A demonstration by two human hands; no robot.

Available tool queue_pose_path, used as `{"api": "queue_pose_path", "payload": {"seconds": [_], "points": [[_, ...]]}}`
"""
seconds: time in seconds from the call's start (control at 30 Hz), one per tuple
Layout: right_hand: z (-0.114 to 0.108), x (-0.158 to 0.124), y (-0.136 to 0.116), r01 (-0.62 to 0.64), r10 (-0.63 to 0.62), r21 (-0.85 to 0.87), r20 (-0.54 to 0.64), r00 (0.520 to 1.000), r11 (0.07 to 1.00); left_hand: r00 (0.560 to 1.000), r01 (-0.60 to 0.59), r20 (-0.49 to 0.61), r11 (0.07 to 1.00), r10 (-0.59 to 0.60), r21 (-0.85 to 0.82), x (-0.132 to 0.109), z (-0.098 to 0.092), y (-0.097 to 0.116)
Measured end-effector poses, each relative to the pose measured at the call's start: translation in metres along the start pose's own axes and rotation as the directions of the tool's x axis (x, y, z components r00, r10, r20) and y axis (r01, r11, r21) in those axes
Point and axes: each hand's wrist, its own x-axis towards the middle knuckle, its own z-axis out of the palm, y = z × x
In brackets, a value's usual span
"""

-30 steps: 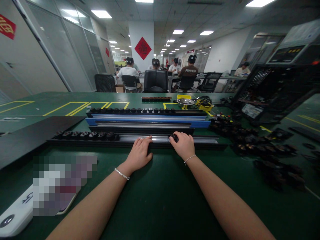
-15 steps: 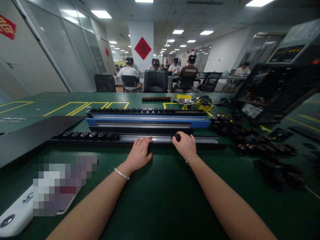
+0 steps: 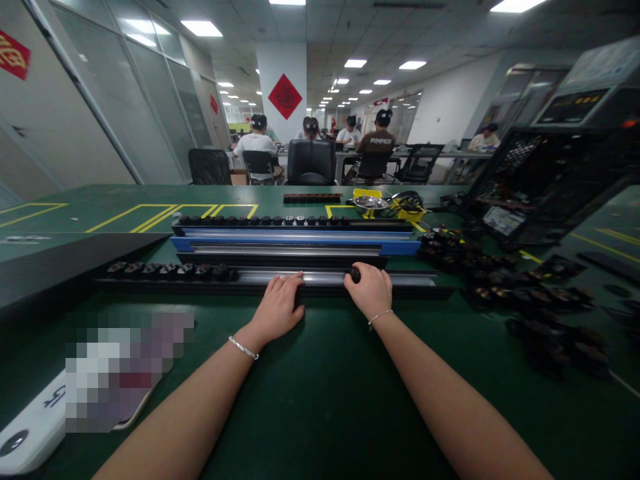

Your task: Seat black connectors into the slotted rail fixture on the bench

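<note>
A long black rail (image 3: pixel 320 278) with a shiny metal channel lies across the table before me. Several small black parts (image 3: pixel 185 269) sit in a row along its left end. My left hand (image 3: pixel 280 303) rests on the middle of the rail, its fingers laid over the channel and the thumb apart, holding nothing. Farther right, my right hand (image 3: pixel 371 290) pinches a small dark round part (image 3: pixel 355 275) between thumb and fingers at the channel. The underside of that part is hidden by the hand.
Behind the rail lie a blue rail (image 3: pixel 405 247) and another black rail (image 3: pixel 295 222) bearing several parts. Heaps of dark parts (image 3: pixel 530 297) spread to the right, near an open computer case (image 3: pixel 515 180). A metal bowl (image 3: pixel 371 203) stands farther back. People sit beyond the table.
Almost nothing differs. Both hands stay in place on the rail, and the right hand still pinches the small round part.
</note>
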Motion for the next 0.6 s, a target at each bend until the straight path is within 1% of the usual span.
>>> {"api": "queue_pose_path", "payload": {"seconds": [0.3,0.6], "points": [[-0.0019,0.0009,-0.0010,-0.020,0.020,-0.008,0.010,1.000,1.000,1.000,-0.005,-0.002,1.000,0.005,0.006,0.0001,0.0007,-0.0003],[-0.0019,0.0014,0.0001,-0.024,0.024,-0.011,-0.004,1.000,1.000,1.000,-0.002,-0.007,1.000,0.001,-0.011,-0.0007,0.0029,-0.0020]]}}
